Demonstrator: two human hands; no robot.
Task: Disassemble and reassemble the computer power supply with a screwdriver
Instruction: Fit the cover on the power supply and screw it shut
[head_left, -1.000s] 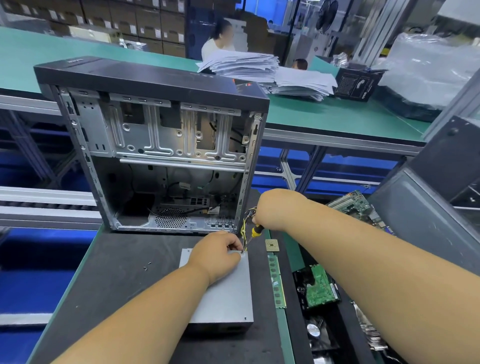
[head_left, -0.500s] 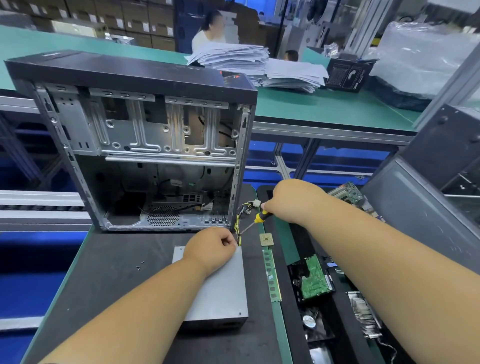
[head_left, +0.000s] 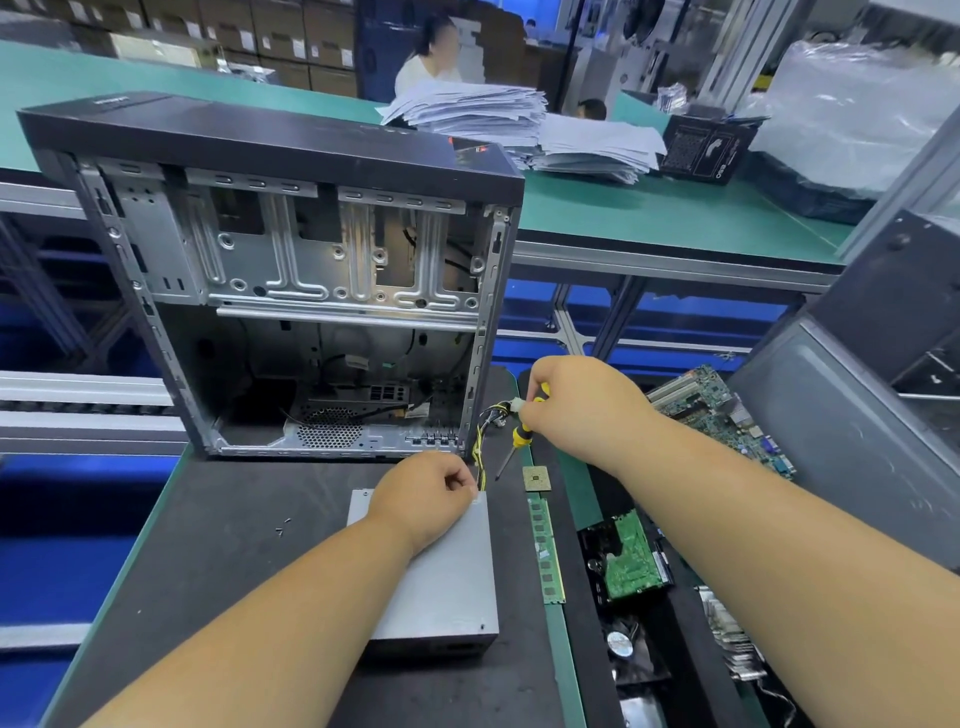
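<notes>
Power supply (head_left: 441, 582) lies flat on the dark desk (head_left: 218, 545), in front of the open case (head_left: 291, 270). Our left hand (head_left: 423, 501) rests on its far corner, fingers curled, apparently pinching the yellow-black cable bundle (head_left: 483, 441). Right hand (head_left: 576, 405) grips the screwdriver (head_left: 517, 439), tip off the unit, and seems to pinch the white connector (head_left: 514, 406). We judge: clearing cables; next, seat the tip in a cover screw.

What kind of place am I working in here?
Probably an electronics assembly or repair workshop: long green workbenches, an opened computer case, and loose circuit boards beside the black mat.
</notes>
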